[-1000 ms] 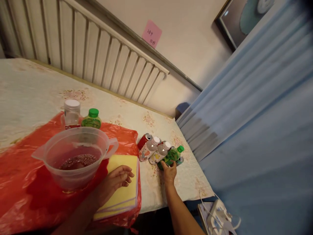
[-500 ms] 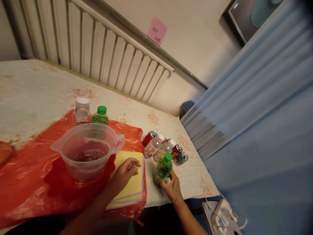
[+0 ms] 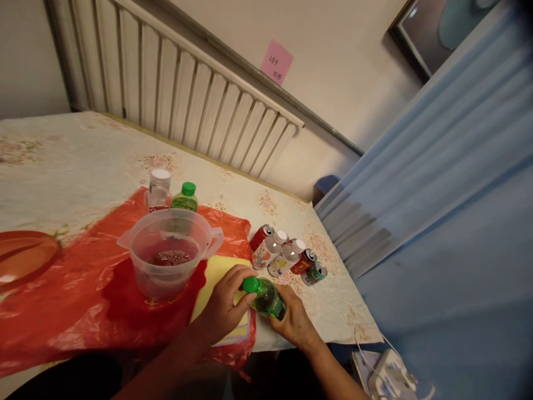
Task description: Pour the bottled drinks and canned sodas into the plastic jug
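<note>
A small green plastic bottle (image 3: 267, 299) with a green cap is tilted, its cap end toward the left. My right hand (image 3: 296, 319) is wrapped round its lower body. At the capped end, my left hand (image 3: 228, 300) has its thumb and fingers closed round the cap (image 3: 251, 284). Beneath my left hand lies a stack of yellow cloths (image 3: 216, 272). To the left stands a clear plastic measuring jug (image 3: 169, 233) with dark, bubbly liquid in it.
Behind the jug are a white-lidded clear bottle (image 3: 160, 189) and a green-capped bottle (image 3: 185, 199). Several cans and bottles stand at the right, including a dark green can (image 3: 314, 274). Red plastic sheeting (image 3: 83, 278) covers part of the table; an orange dish (image 3: 25, 258) lies far left.
My right hand has lifted and tilted the green bottle, bringing it left. My left hand has moved to the bottle and closed on its cap. The view has shifted left.
</note>
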`<state>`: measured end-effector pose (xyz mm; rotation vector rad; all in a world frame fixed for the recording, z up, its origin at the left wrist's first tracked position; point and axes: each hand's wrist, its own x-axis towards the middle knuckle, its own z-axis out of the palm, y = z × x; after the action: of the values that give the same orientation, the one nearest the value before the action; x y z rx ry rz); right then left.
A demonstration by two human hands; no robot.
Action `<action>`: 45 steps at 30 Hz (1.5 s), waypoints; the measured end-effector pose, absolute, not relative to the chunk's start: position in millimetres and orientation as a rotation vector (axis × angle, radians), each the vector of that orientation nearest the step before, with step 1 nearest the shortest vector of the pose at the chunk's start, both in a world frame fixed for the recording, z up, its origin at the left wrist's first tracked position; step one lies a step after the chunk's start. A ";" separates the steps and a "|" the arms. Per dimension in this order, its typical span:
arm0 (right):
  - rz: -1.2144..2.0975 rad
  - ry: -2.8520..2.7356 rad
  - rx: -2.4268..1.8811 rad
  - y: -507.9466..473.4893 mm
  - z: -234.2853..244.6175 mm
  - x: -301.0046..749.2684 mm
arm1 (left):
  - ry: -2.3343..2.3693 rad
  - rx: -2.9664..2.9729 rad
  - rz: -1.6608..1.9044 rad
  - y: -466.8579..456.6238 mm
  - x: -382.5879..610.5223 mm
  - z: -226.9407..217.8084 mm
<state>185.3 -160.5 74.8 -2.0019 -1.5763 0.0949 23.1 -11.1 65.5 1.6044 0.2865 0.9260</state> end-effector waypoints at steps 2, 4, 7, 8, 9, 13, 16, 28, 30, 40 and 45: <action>0.104 -1.591 -2.004 -162.8 79.0 187.3 | 0.344 1.586 0.963 -10.8 18.8 63.7; 0.110 -1.594 -2.018 -164.0 85.7 189.9 | 0.395 1.586 1.008 -9.9 17.4 56.7; 0.034 -1.622 -2.035 -159.9 102.4 193.6 | 0.416 1.608 0.962 -7.0 19.0 40.0; -0.011 -1.649 -2.034 -156.5 109.7 194.3 | 0.417 1.607 0.913 -5.8 19.7 33.9; -0.057 -1.683 -2.032 -152.0 117.6 194.7 | 0.421 1.597 0.867 -4.4 20.1 28.2; -0.247 -1.839 -2.004 -125.4 151.3 193.9 | 0.410 1.555 0.691 1.6 18.7 11.3; -0.405 -1.964 -1.973 -99.4 173.3 192.7 | 0.416 1.542 0.627 6.1 17.5 3.1; -0.814 -2.336 -1.917 -26.7 238.4 172.7 | 0.293 1.324 0.585 13.1 20.9 -7.7; -0.860 -2.377 -1.900 -21.8 243.7 171.1 | 0.307 1.329 0.566 12.3 20.8 -8.2; -1.023 -2.492 -1.751 -1.6 258.8 167.6 | 0.354 1.278 0.540 9.8 27.8 -21.4; -1.073 -2.521 -1.700 4.9 265.0 161.3 | 0.374 1.256 0.541 9.5 30.2 -26.0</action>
<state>161.3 4.9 265.0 -1.7002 -2.5208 -1.0726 30.2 9.5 -26.0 1.2560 0.3744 0.5406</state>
